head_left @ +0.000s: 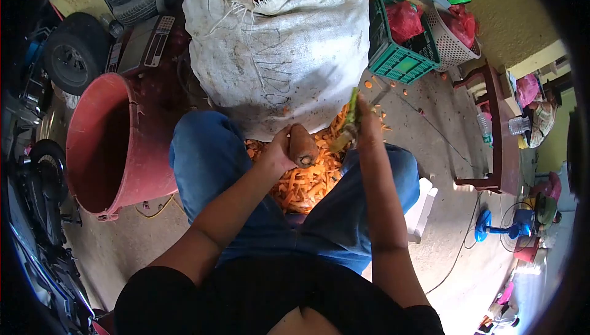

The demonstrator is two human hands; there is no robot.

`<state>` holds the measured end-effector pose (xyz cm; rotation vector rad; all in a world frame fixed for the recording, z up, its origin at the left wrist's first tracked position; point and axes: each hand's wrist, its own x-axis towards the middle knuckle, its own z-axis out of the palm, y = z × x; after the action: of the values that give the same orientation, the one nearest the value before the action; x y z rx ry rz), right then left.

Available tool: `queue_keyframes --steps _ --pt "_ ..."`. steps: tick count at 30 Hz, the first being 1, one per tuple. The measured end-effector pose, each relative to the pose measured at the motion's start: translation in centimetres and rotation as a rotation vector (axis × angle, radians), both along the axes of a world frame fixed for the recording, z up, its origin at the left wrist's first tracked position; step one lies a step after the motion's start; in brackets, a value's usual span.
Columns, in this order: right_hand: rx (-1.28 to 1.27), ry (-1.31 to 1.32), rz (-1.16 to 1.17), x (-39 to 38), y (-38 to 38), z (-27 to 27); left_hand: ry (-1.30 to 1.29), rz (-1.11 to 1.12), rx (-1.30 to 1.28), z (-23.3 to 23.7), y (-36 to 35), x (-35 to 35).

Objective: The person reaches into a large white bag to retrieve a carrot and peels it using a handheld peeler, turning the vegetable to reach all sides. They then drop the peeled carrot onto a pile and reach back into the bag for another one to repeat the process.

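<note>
My left hand [281,150] is closed around a thick, unpeeled-looking carrot [302,146], its blunt end turned toward me. To the right of it, my right hand [367,127] grips a green-handled peeler [352,110]; its lower end is blurred. The carrot and the peeler are apart. Below both hands, between my knees, lies a heap of orange carrot peelings [301,187]. A large white woven sack [283,58] stands right in front of the heap.
At left stands a big red tub [129,144], with a scale [144,43] and a tyre [72,52] behind it. A green crate [402,58] and a white basket [444,49] hold red bags. A wooden table [501,132] is at right. Cables [458,267] cross the floor.
</note>
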<state>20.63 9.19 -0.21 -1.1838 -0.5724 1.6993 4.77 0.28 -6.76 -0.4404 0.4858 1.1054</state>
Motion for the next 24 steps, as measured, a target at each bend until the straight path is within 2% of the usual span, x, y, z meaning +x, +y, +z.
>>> queue_keyframes --steps 2,3,4,5,7,10,11,14,16,19,24 --pt "0.151 -0.17 -0.056 -1.5 -1.0 -0.4 -0.05 -0.011 -0.01 -0.1 0.1 -0.2" --pt "0.066 -0.35 -0.084 -2.2 -1.8 2.1 -0.073 -0.018 0.164 0.7 0.1 -0.3" --pt "0.063 -0.348 -0.083 -2.0 -1.5 1.7 -0.095 -0.022 0.337 1.3 0.0 -0.5" --pt "0.057 -0.235 -0.067 -1.5 -0.9 1.0 -0.092 -0.021 0.335 1.5 0.2 -0.8" --pt "0.042 -0.054 -0.102 -1.7 -0.7 1.4 0.149 -0.048 0.356 1.8 0.6 -1.1" --pt "0.112 -0.099 -0.101 -1.8 -0.6 1.3 0.254 0.04 0.257 2.3 0.5 -0.3" --pt "0.121 -0.182 -0.039 -1.7 -0.5 0.9 0.252 0.041 0.256 2.1 0.4 -0.2" --pt "0.244 -0.144 0.03 -2.2 0.2 -2.6 0.244 0.038 0.288 1.5 0.5 -0.3" --pt "0.216 -0.114 0.021 -3.0 -0.5 -1.2 0.419 -0.07 0.164 1.8 0.8 -0.4" --pt "0.2 -0.084 0.022 -3.3 -0.3 -1.3 0.282 -0.025 0.252 2.2 0.8 -0.3" --pt "0.144 -0.082 -0.054 -3.0 0.4 -2.5 0.214 -0.019 0.276 2.3 1.2 -0.6"
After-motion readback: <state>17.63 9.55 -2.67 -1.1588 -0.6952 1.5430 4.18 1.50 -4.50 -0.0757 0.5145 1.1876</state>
